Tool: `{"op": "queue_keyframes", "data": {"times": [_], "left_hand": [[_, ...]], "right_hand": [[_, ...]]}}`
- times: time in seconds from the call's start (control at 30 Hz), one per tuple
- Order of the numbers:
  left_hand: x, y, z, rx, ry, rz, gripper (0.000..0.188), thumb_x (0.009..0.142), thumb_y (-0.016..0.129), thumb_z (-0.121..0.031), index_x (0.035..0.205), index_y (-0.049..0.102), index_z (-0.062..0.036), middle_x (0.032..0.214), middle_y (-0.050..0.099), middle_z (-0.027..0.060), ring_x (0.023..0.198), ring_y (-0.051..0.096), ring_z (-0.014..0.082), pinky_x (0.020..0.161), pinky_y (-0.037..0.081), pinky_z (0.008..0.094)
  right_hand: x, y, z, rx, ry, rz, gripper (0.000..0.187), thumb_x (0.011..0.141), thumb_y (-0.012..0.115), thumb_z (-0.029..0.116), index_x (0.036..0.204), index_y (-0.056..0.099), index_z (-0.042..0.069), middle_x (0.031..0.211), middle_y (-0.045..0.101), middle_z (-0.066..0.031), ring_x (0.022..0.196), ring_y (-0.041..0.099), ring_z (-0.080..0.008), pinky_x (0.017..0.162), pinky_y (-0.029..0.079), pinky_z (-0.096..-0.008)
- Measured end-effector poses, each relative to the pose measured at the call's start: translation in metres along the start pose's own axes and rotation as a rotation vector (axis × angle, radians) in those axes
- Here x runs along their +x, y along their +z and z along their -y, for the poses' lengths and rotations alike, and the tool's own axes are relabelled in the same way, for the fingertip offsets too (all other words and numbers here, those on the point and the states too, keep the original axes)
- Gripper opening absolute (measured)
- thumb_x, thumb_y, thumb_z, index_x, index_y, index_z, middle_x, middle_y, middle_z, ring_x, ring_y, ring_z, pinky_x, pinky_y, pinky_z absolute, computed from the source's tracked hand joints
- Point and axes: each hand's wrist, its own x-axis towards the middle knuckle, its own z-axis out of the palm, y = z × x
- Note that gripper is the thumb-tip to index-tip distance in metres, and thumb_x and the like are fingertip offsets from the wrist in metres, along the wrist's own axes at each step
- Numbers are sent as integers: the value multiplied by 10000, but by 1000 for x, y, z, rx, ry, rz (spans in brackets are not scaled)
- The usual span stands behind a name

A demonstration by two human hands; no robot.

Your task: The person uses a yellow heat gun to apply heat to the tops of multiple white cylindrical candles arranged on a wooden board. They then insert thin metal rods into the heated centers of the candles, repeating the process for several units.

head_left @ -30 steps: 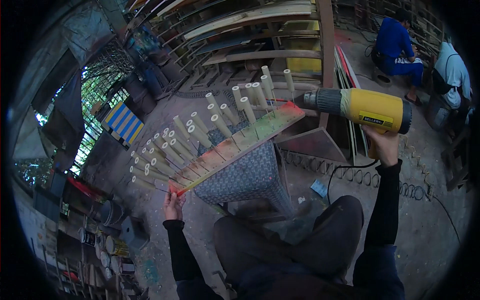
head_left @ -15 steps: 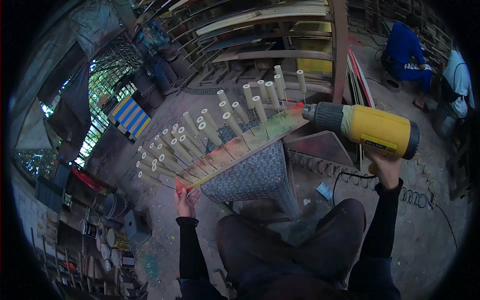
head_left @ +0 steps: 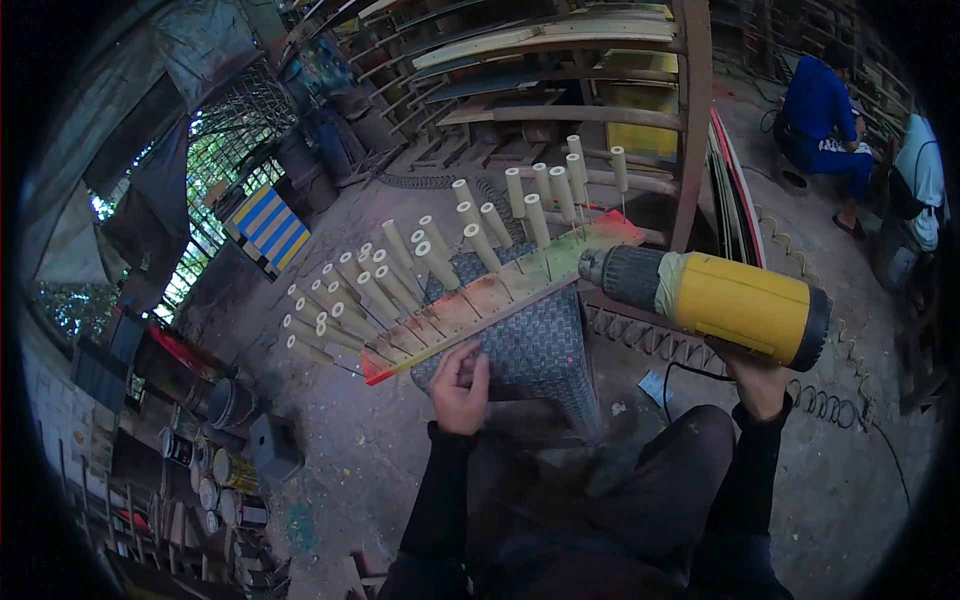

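Observation:
My right hand [head_left: 762,382] is wrapped round the handle of a yellow and black heat gun [head_left: 745,305]. Its dark nozzle points left, close to the right part of a paint-stained board [head_left: 485,303]. Several pale hollow cylinders [head_left: 437,265] stand on thin rods rising from that board, some upright and others leaning. The board lies across a dark woven stool [head_left: 535,355]. Just below the board's near edge, in front of the stool, my left hand [head_left: 461,388] is empty, its fingers loosely bent and the thumb apart. Whether its fingertips touch the stool cannot be made out.
A wooden rack [head_left: 695,130] with boards stands behind the stool. A black cord [head_left: 690,370] and a coiled hose [head_left: 650,345] lie to the right. Paint cans [head_left: 240,505] stand at lower left beside a grey block [head_left: 275,447]. A person in blue [head_left: 815,115] sits at far right.
My left hand has let go of the board's left end and moved right along its near edge. The heat gun has shifted left and down, its nozzle now nearer the board's front edge.

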Motion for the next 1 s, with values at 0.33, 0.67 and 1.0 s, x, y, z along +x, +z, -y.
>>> {"op": "queue_keyframes", "data": {"times": [0.33,0.67,1.0], "left_hand": [[43,52,16,303,70,94,507,842,646,-124,1273,448,54,1056,611,172,624,618,122,558,491,247],[52,63,41,147,42,103,501,843,637,-110,1271,441,59,1133,578,159,594,550,72,531,455,215],[46,59,30,151,18,107,539,822,653,-127,1283,439,50,1123,593,157,585,555,92,570,469,238]], "right_hand": [[-15,8,17,6,19,88,483,700,766,-3,1137,560,0,1031,624,-97,863,617,-162,720,521,-279],[-21,11,20,-20,-53,101,491,692,781,17,1137,574,9,1101,631,-105,1000,613,-206,846,494,-318],[-8,3,17,-151,-167,-6,470,698,770,3,1121,564,-3,1073,622,-91,955,606,-196,818,500,-324]]}}
